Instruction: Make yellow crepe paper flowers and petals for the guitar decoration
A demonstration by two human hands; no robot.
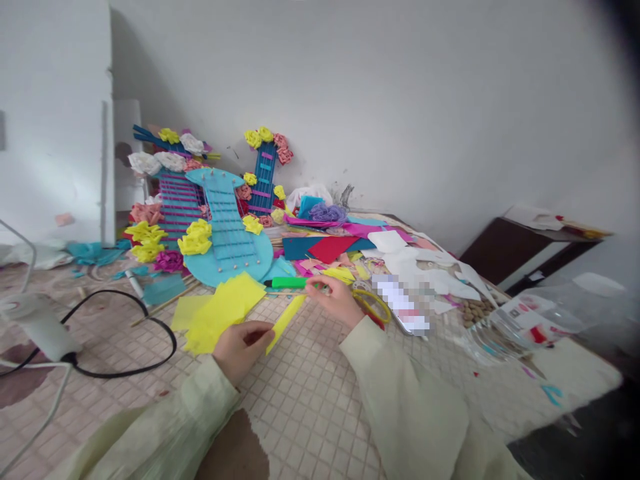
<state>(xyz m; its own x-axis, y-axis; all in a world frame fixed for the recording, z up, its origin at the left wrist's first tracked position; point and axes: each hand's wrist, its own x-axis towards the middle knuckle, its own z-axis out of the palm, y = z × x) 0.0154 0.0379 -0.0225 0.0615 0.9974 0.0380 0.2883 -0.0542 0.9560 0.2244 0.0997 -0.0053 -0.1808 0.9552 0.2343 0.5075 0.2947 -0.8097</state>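
Observation:
A narrow yellow paper strip (286,323) slants between my two hands. My left hand (243,348) pinches its lower end between thumb and fingers. At the upper end, my right hand (336,299) has its fingertips closed on the strip, beside a green marker (289,283). Under and left of my left hand lies a spread stack of yellow paper sheets (220,312). Just behind the stack stands a light blue harp-like craft (227,233) with strings and yellow paper flowers (196,237).
A phone (400,303) and a yellow tape roll (373,305) lie right of my right hand. A glue gun (43,327) with a black cable is at the left. Coloured paper scraps (333,248) lie behind; a plastic bottle (520,320) is at the right.

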